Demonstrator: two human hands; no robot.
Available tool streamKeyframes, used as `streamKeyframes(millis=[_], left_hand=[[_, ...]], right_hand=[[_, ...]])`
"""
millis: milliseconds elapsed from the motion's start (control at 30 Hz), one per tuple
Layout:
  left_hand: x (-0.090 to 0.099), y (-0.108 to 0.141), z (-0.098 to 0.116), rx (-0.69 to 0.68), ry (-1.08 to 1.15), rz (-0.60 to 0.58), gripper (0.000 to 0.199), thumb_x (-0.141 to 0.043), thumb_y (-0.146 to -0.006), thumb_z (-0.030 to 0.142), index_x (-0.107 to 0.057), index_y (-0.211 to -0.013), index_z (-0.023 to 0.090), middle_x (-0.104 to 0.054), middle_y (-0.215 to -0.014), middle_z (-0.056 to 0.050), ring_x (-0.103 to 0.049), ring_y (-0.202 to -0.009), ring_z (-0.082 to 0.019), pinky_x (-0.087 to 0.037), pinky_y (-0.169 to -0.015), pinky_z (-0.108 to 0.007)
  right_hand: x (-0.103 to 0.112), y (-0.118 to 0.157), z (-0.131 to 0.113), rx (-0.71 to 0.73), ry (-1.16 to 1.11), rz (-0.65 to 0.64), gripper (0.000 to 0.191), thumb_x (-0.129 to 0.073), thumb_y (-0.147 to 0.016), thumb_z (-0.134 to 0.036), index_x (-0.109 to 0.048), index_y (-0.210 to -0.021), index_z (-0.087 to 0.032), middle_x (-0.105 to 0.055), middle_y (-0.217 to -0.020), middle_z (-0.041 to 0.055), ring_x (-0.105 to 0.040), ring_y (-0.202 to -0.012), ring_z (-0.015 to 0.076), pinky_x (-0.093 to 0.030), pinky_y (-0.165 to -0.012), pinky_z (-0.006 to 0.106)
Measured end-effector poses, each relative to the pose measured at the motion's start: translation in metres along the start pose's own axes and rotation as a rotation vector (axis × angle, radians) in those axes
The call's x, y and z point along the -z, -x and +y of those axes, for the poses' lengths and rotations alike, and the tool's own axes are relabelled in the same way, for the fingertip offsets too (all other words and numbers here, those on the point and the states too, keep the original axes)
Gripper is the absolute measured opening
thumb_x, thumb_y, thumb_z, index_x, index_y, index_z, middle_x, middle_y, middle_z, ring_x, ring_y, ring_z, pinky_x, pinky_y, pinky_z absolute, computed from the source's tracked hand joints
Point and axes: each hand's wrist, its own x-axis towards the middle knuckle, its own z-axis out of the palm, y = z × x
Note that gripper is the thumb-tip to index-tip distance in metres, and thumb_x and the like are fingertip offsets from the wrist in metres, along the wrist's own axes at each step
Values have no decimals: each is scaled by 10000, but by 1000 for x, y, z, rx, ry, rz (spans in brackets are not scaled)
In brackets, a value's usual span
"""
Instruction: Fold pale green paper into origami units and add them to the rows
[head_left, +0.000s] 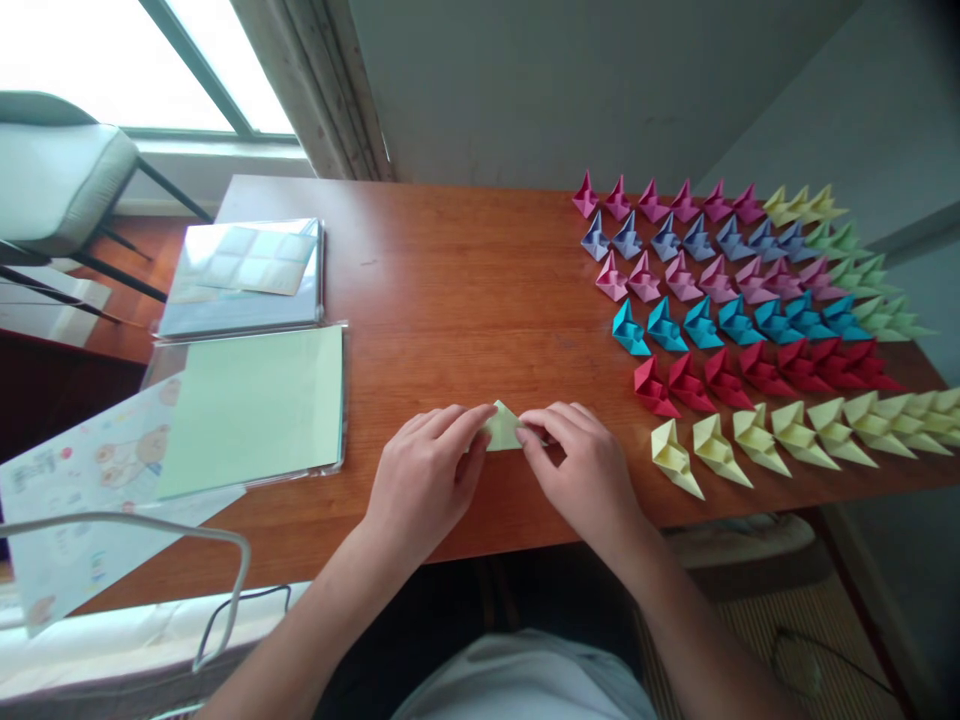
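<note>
A small piece of pale yellow-green folded paper (503, 428) is held between my two hands near the table's front edge. Its visible part is a triangle with the point facing away from me. My left hand (431, 465) pinches the left corner between thumb and fingers. On the other side, my right hand (577, 460) grips the right corner the same way. The corners themselves are covered by my fingertips.
Rows of folded paper boats in magenta, lavender, pink, blue (701, 325), red (725, 380) and yellow (720, 452) fill the table's right side. Left lie a pack of light green paper (262, 410), another plastic-covered pack (240, 310) and a printed sheet (112, 470). A chair (67, 180) stands beyond.
</note>
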Motion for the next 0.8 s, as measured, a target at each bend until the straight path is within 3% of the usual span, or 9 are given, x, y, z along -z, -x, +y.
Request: streamKeyframes(millis=[133,267,433,600,800], left_hand=[[2,3,3,7,-20,10,307,-562,-955,185,-637,-1252,187,-735,-1102,-51,-685,-879,-202,-527,-769,-316],[7,13,16,-118,-165,53,367,-566,-926,130,-627,-1287,115,-705,-1240,-117,-671,-1041,-256,-515,-917,-380],[0,30,38,-231,-254,-98,465,-514,-916,109,-569,-1369,23,-541,-1492,-175,-495,-1378,-323,-394,-1144,-421],[-10,32,44,-208,-320,-137,496,-463,-988,229,-511,-1422,-5,-491,-1528,-189,-483,-1401,-334,-415,-1135,-431],[-9,30,43,-214,-322,-133,506,-454,-997,266,-522,-1408,-20,-502,-1513,-200,-486,-1402,-339,-407,-1153,-432]], right_hand=[[-1,0,-3,-34,4,0,86,-604,-945,-209,-683,-978,-204,-697,-883,34,-600,-837,218,-455,-794,331],[-2,1,-3,-43,35,1,81,-613,-934,-198,-681,-977,-207,-695,-903,34,-613,-862,226,-459,-824,341],[-4,2,-3,-43,50,9,87,-600,-950,-214,-684,-972,-209,-699,-937,39,-630,-899,226,-472,-851,337],[-4,-1,-5,-73,43,15,102,-597,-957,-230,-690,-993,-209,-686,-953,47,-644,-887,213,-488,-819,317],[-1,-5,-3,-64,48,-8,85,-614,-936,-213,-694,-968,-215,-666,-934,41,-641,-868,212,-494,-808,326]])
